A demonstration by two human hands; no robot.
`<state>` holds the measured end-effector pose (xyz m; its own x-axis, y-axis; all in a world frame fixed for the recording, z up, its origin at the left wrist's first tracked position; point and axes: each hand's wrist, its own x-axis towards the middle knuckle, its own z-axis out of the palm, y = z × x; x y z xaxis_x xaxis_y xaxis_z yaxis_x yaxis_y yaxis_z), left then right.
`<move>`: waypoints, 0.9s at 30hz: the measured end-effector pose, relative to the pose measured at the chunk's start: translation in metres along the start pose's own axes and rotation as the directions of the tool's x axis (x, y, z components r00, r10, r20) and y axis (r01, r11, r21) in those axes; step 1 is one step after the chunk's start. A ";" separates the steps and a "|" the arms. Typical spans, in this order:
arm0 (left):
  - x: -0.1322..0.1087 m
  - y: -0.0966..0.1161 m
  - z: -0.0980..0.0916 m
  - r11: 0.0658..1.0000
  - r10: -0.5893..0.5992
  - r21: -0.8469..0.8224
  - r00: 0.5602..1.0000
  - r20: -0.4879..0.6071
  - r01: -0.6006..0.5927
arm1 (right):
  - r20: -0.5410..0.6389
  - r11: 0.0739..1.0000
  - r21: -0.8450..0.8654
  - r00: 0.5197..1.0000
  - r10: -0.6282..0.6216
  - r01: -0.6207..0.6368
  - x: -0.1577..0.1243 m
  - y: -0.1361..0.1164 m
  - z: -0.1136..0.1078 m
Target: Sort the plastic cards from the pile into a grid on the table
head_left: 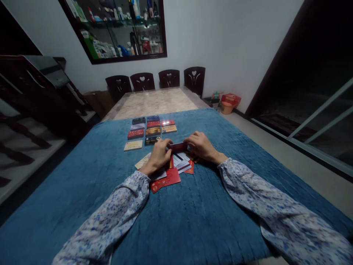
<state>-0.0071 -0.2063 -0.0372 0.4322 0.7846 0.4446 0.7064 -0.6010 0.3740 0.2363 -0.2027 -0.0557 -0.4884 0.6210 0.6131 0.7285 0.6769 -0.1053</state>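
Note:
Between my two hands a stack of dark red cards point(179, 147) is held on edge. My left hand point(160, 154) grips its left end, and my right hand point(201, 146) has its fingers closed on the right end. Loose cards lie spread under and around my hands, among them a red card point(169, 179) nearest me and a white card with a dark stripe point(180, 161). Farther off stand neat piles of cards in rows, including a black pile point(152, 140), a cream pile point(133, 145) and a red pile point(135, 133).
A blue cloth point(96, 191) covers the near part of the table, with the marble-patterned top point(157, 101) bare behind it. Several dark chairs point(169, 78) line the far end. A red box point(231, 98) sits on an orange bin at the right wall.

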 end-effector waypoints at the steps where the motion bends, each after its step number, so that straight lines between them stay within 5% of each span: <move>1: 0.000 0.001 0.000 1.000 0.006 0.003 1.000 -0.006 -0.006 | -0.007 1.000 -0.005 1.000 0.004 -0.004 0.000 -0.001 0.000; 27: -0.006 0.014 0.007 0.953 -0.040 0.303 0.994 0.100 0.008 | 0.048 0.991 -0.098 0.994 0.093 -0.088 -0.003 -0.012 0.013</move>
<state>0.0038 -0.2185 -0.0406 0.4570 0.8195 0.3458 0.8466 -0.5200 0.1136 0.2234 -0.2077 -0.0665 -0.4406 0.6997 0.5623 0.8123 0.5775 -0.0821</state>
